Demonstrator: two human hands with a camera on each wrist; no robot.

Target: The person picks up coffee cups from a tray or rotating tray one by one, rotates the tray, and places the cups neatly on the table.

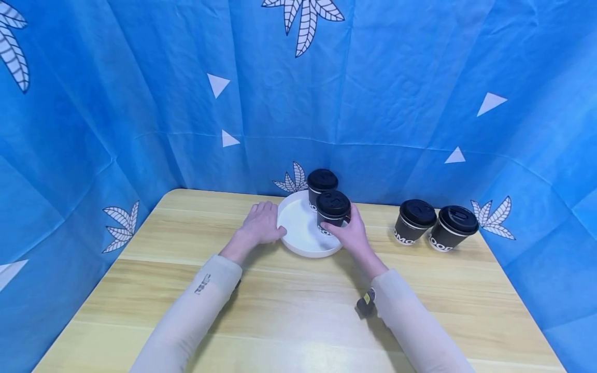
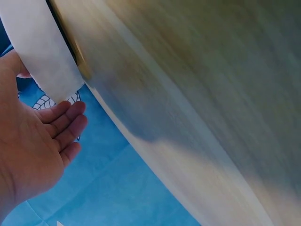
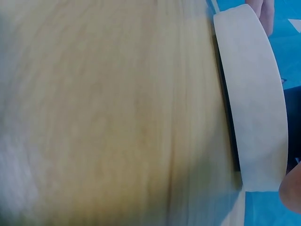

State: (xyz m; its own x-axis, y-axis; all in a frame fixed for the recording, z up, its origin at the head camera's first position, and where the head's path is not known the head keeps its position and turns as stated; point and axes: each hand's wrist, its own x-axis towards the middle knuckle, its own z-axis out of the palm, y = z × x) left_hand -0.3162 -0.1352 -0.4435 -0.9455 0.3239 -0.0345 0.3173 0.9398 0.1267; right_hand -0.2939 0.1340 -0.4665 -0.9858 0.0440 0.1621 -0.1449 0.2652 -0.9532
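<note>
A round white tray (image 1: 298,224) lies toward the back of the table. My right hand (image 1: 352,231) grips a black paper cup (image 1: 333,207) with a black lid, thumb on the near side and fingers round its right. That cup is at the tray's right half, in front of a second lidded cup (image 1: 322,181) standing in the tray. At the tray's left edge, my left hand (image 1: 262,224) holds the rim, its thumb over the edge. In the left wrist view, the fingers (image 2: 70,122) bend gently by the tray wall (image 2: 42,52).
Two more black lidded cups, one (image 1: 414,223) beside another (image 1: 452,228), stand at the back right of the wooden table (image 1: 298,311). A blue patterned curtain (image 1: 396,103) hangs close behind the table and along both sides.
</note>
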